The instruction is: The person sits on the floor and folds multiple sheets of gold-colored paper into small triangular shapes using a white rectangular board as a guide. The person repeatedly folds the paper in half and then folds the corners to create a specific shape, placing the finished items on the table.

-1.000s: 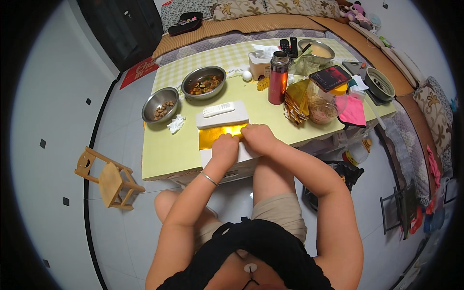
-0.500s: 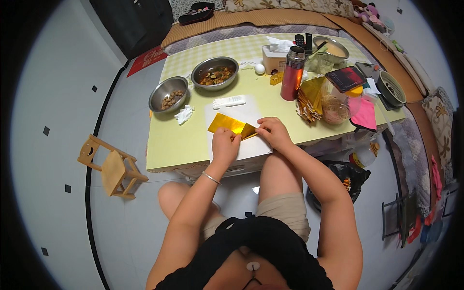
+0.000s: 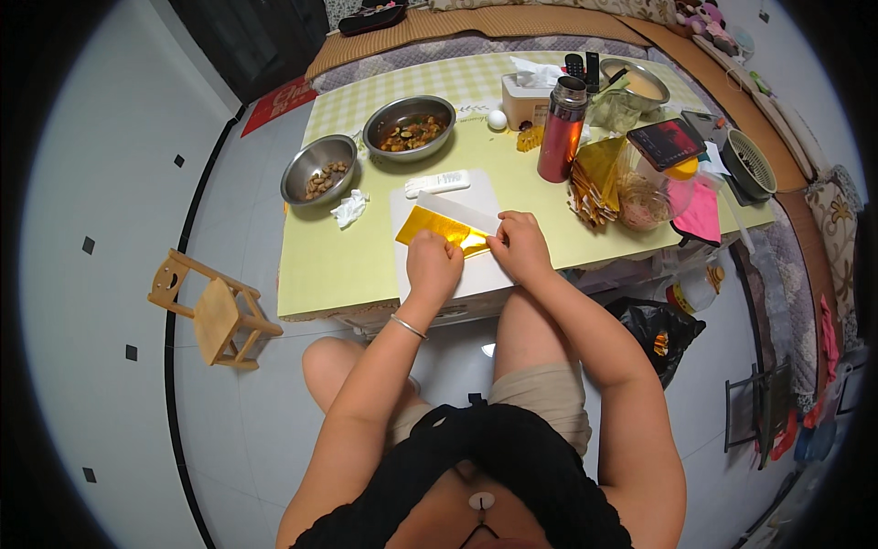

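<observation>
A sheet of gold foil paper [image 3: 422,222] lies over a white board or sheet [image 3: 409,279] at the table's near edge. My left hand [image 3: 435,267] is closed on the near edge of the foil, fingers curled. With closed fingertips my right hand [image 3: 523,247] pinches its right end, where the foil narrows and creases. A pale strip, apparently the foil's reverse side, shows along the far edge. Just beyond lies a white oblong object [image 3: 437,183] with grey marks. My fingers hide part of the fold.
Two metal bowls of food [image 3: 409,153] stand far left, with a crumpled tissue [image 3: 349,210] near them. A red flask [image 3: 561,137], folded gold papers [image 3: 594,183], a plastic jar [image 3: 645,203] and a phone [image 3: 666,145] crowd the right. A wooden chair [image 3: 217,311] stands left on the floor.
The raised gold fold at the foil's right end now lies flatter, and more of the pale strip shows. Both hands keep hold of the foil. The whole view has shifted slightly.
</observation>
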A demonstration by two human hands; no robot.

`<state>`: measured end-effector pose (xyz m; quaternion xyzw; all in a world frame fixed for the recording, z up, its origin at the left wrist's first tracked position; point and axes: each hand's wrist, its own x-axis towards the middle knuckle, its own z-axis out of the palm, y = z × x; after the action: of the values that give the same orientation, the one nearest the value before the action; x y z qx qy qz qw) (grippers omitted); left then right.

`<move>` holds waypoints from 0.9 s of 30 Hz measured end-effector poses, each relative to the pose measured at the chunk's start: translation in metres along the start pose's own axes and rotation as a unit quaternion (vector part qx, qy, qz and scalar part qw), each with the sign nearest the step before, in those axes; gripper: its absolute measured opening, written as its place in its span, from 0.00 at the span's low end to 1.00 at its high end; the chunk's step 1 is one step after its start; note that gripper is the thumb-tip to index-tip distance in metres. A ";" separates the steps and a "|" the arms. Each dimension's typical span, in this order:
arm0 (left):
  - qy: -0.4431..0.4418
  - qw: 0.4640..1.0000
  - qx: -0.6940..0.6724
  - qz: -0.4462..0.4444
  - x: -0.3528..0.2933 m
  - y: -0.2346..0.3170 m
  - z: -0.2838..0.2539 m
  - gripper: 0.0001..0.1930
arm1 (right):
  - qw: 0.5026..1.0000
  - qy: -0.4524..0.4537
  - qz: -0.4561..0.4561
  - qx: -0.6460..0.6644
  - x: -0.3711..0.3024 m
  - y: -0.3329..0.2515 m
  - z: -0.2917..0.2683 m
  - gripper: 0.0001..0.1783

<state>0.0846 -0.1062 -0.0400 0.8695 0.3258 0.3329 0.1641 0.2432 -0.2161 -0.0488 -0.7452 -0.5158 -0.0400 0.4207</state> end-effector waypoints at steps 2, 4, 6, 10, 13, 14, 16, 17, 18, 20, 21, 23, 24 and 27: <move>0.008 1.000 0.008 0.002 -0.001 -0.001 0.002 0.10 | 1.000 0.001 -0.001 0.004 0.000 -0.001 0.000 0.10; 0.022 1.000 0.016 0.005 -0.001 0.001 0.003 0.10 | 1.000 0.008 -0.004 0.003 0.000 -0.001 0.001 0.10; 0.025 0.999 0.021 0.006 -0.001 0.001 0.005 0.10 | 1.000 0.019 -0.008 -0.001 0.000 0.000 0.005 0.10; 0.031 0.999 0.031 0.009 0.001 0.003 0.007 0.10 | 0.999 -0.012 0.005 -0.034 0.000 -0.005 0.001 0.10; -0.034 0.998 0.049 -0.030 0.002 0.009 0.000 0.09 | 0.995 -0.039 0.001 -0.093 0.003 -0.015 -0.007 0.15; -0.035 0.998 0.048 -0.027 0.001 0.007 0.000 0.09 | 0.990 0.002 -0.048 -0.134 0.001 -0.022 -0.007 0.17; -0.039 0.998 0.046 -0.020 0.001 0.005 -0.001 0.09 | 0.967 0.040 -0.167 -0.187 -0.004 -0.016 -0.001 0.22; -0.039 0.998 0.038 -0.023 0.003 0.007 0.001 0.09 | 0.958 0.016 -0.214 -0.191 -0.009 -0.015 0.002 0.24; -0.039 0.998 0.033 -0.029 0.002 0.007 0.000 0.10 | 0.960 -0.028 -0.225 -0.165 -0.014 -0.021 0.006 0.26; 0.035 0.999 0.029 0.017 0.000 -0.003 0.007 0.12 | 0.962 -0.137 -0.209 -0.114 -0.025 -0.033 0.010 0.37; 0.028 0.999 0.028 0.018 0.000 -0.001 0.006 0.12 | 0.963 -0.155 -0.190 -0.108 -0.028 -0.032 0.010 0.39; 0.014 0.999 0.026 0.020 0.000 0.002 0.003 0.13 | 0.965 -0.190 -0.154 -0.094 -0.031 -0.030 0.013 0.44; 0.010 0.999 0.025 0.024 0.000 0.002 0.002 0.13 | 0.964 -0.193 -0.150 -0.103 -0.032 -0.030 0.013 0.45; 0.003 0.999 0.040 0.036 -0.001 0.001 0.000 0.14 | 0.957 -0.207 -0.140 -0.145 -0.032 -0.034 0.014 0.50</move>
<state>0.0844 -0.1079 -0.0396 0.8854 0.3078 0.3284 0.1164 0.1960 -0.2267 -0.0536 -0.7104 -0.6796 -0.0180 0.1820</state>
